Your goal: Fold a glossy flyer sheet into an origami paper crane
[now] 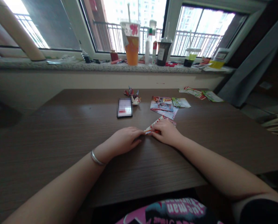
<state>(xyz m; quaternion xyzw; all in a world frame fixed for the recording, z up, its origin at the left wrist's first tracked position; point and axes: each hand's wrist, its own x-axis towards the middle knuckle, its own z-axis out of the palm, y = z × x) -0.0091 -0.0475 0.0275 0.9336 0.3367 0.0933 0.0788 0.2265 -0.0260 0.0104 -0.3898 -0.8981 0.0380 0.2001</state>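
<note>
A printed piece of folded paper, white with red and orange, lies on the dark wooden table between my hands. At its left tip, my left hand has thumb and fingertips closed on the corner; a silver bangle is on that wrist. My right hand rests over the paper with bent fingers holding it down, hiding much of its middle. Just beyond lie a printed leaflet and a green-and-white leaflet. Left of these are a small white paper figure and a dark red crumpled-looking one.
A phone with a blurred screen lies on the table. More paper strips are at the far right. On the granite windowsill stand a tall orange drink cup, a dark cup, clear bottles and smaller cups.
</note>
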